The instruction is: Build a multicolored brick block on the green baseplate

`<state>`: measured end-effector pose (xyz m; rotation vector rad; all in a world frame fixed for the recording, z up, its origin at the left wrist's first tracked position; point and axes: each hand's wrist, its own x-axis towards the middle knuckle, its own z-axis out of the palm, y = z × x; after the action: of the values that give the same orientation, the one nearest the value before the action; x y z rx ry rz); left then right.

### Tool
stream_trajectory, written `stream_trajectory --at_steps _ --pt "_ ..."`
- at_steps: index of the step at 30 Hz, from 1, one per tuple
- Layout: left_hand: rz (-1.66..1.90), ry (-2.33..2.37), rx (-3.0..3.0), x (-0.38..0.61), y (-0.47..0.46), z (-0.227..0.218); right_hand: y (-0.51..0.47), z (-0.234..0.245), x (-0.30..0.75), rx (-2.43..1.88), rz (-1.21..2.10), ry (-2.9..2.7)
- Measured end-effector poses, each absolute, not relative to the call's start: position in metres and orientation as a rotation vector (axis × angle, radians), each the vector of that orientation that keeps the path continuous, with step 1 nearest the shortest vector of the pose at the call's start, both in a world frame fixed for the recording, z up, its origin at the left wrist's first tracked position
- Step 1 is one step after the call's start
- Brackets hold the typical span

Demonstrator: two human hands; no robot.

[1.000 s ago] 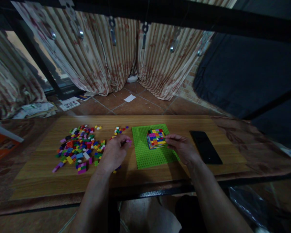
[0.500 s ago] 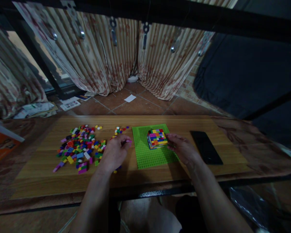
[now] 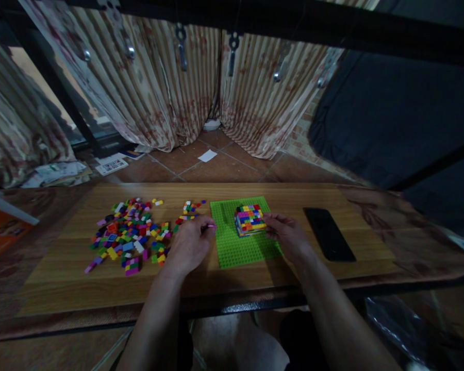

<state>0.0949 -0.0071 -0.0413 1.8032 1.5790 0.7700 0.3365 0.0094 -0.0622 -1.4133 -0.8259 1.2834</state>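
My left hand (image 3: 191,245) pinches a small pink toy brick (image 3: 212,226) between thumb and fingers, over the left edge of a green studded baseplate (image 3: 232,252). On that baseplate stands a boxy block of multicoloured toy bricks (image 3: 250,218), its top covered in studs of red, yellow, blue, purple and orange. The curled fingers of my right hand (image 3: 288,234) grip this block at its right side; their tips are partly hidden. A large heap of loose bricks (image 3: 129,229) lies left of my left hand, and a smaller group (image 3: 191,207) sits just beyond it.
A black phone-like slab (image 3: 328,234) lies on the wooden table (image 3: 263,281), right of my right hand. Beyond the far table edge are a tiled floor with a white paper (image 3: 208,155) and striped curtains (image 3: 185,93). An orange and white package (image 3: 3,226) stands at far left.
My left hand has moved right with the pink brick, from beside the baseplate to over its left edge. My right hand stays at the block's right side with only a slight shift.
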Motion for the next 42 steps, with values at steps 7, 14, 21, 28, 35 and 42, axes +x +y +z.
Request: stream_trajectory --at_steps 7,14,21,28,35,42 --pt "0.744 1.598 1.760 0.101 -0.008 -0.037 0.008 -0.059 0.331 -1.486 1.071 -0.987" --pt "0.726 1.587 1.758 0.109 -0.008 -0.034 0.009 -0.060 0.324 -1.471 1.082 -1.002" --pt "0.820 1.507 1.644 0.113 -0.008 -0.040 0.011 -0.062 0.329 -1.380 1.048 -0.860" --pt "0.934 1.257 1.379 0.117 -0.008 -0.039 -0.001 -0.049 0.316 -1.236 0.793 -0.996" --pt "1.003 1.040 1.213 0.124 -0.010 -0.035 -0.022 -0.046 0.296 -1.149 0.681 -1.604" --pt "1.074 0.925 1.254 0.126 -0.011 -0.035 -0.021 -0.045 0.289 -1.073 0.697 -1.714"
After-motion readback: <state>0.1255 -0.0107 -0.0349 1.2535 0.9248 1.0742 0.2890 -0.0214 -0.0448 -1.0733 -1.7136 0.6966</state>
